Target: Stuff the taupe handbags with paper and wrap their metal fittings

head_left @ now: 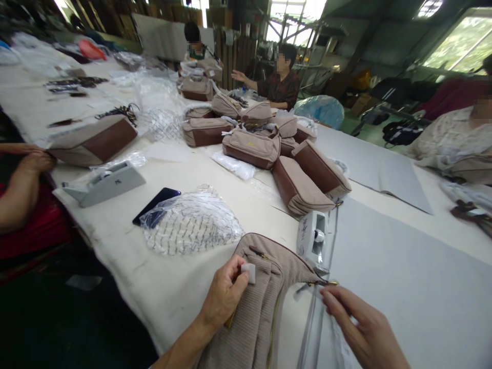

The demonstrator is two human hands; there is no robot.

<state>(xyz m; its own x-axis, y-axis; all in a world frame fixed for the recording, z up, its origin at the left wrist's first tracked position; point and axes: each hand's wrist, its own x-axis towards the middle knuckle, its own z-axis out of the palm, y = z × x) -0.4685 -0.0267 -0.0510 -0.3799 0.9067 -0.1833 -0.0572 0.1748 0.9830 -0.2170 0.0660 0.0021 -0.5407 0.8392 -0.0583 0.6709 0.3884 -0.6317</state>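
A beige ribbed bag [253, 312] with zippers lies at the table's near edge. My left hand [226, 292] is over it, thumb and forefinger pinching a small white piece [249, 272]. To the right, my right hand [357, 320] is beside the bag's right corner, its fingers close to a dark strap end with a gold-coloured clasp [326, 283]; whether they grip it is unclear. Just above that corner stands a grey tape dispenser [314, 241]. Clear plastic wrap [192, 220] partly covers a dark phone [159, 202] left of the bag.
Several beige and brown bags [251, 146] are piled mid-table. Another tape dispenser [109, 182] and a bag [94, 141] are at the left, near a person's arm [19, 189]. Grey sheets [415, 256] cover the right side. Other people sit around the table.
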